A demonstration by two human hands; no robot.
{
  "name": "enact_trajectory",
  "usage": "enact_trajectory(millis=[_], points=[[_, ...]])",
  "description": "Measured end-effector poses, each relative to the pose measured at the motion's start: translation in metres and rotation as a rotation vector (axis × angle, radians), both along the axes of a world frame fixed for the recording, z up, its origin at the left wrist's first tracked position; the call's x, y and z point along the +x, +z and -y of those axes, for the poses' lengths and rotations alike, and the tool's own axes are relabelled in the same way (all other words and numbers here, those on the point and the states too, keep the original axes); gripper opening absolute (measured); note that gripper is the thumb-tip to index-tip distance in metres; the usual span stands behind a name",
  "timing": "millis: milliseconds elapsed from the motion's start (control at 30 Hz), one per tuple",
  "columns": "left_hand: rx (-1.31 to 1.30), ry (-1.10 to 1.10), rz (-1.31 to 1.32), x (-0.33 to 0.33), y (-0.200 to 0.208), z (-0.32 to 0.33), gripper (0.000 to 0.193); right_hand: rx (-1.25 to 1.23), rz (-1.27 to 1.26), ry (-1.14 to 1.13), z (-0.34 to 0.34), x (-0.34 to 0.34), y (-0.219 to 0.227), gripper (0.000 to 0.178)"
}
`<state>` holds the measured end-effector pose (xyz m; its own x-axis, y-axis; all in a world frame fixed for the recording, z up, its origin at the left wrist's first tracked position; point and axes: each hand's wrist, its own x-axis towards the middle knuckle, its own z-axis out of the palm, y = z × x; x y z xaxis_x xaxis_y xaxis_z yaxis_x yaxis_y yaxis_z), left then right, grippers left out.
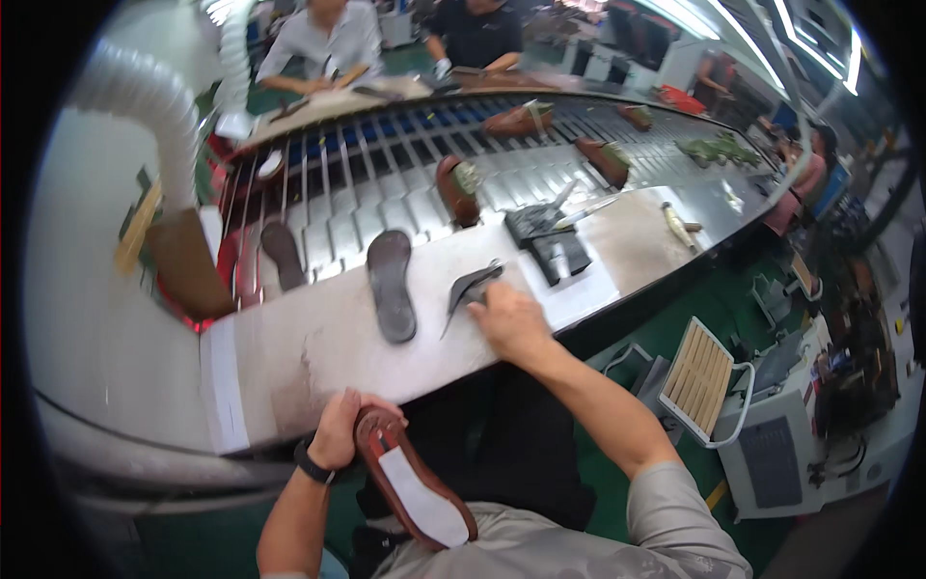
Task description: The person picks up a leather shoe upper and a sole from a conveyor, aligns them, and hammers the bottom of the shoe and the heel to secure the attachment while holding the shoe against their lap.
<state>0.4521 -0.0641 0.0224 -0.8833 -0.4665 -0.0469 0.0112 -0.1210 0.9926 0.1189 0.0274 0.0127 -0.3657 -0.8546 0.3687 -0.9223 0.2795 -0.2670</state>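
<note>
Brown leather shoe (413,480), underside upturned with a long white panel (425,504), sits tilted just off the near edge of the pale table (275,362); left hand (340,427) wrapped around its upper end. Judged fairly light, firm underneath, leather sides prone to scuffs; best held by the sides, clear of the panel. Right hand (511,321) curled at a dark grey curved tool (471,283) on the table; cannot tell whether it pinches it. Left fingertips behind shoe hidden; tool partly covered.

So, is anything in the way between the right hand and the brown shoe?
No loose object shows between the right hand and the brown shoe; only the bench edge crosses that line. The left hand holds one end of the shoe.
</note>
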Motion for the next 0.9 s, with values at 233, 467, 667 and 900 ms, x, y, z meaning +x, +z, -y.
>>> enact_trajectory(millis=[233, 467, 667, 900], points=[[0.003, 0.061, -0.033, -0.031, -0.003, 0.003, 0.081, -0.140, 0.988, 0.041, -0.112, 0.067, 0.016, 0.029], [-0.099, 0.127, -0.042, -0.034, 0.008, -0.006, 0.081, -1.081, 1.221, 0.459, -0.148, 0.120, 0.098, 0.035], [-0.284, 0.046, 0.128, -0.032, 0.016, -0.020, 0.076, -0.215, 0.907, 0.331, -0.133, 0.155, 0.021, 0.031], [-0.189, 0.093, -0.019, -0.023, 0.022, -0.026, 0.078, -1.043, 1.221, 0.561, -0.159, 0.133, 0.117, 0.053]])
